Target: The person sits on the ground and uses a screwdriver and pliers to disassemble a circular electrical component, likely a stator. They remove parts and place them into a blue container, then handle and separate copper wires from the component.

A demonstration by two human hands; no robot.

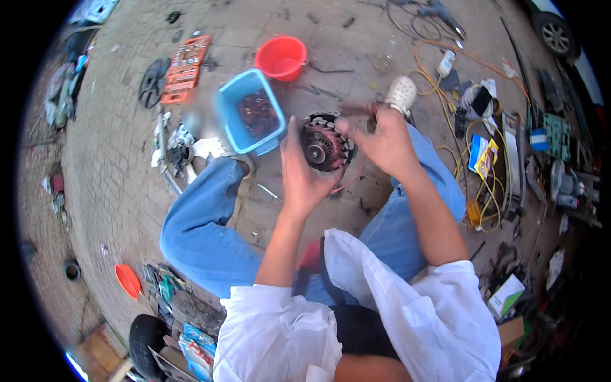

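Between my knees, my left hand (302, 175) grips a round motor armature (323, 145) from its left and lower sides. It has a dark shaft end, reddish copper windings and a ring of metal teeth. At its upper right is my right hand (386, 145), fingers curled, the thumb reaching to the armature's rim. A dark reddish-brown thing (361, 109), blurred, shows by those fingers; its kind is unclear. A thin pink wire (354, 182) loops out below the armature. Just left stands a blue tub (267, 148) holding a heap of reddish-brown pieces.
A red bucket (280, 58) stands beyond the tub, with an orange tool case (186, 69) to its left. Yellow cords (449, 121), a white bottle (447, 63) and a green tool case (556, 135) lie to the right. A tyre (146, 347) lies near left.
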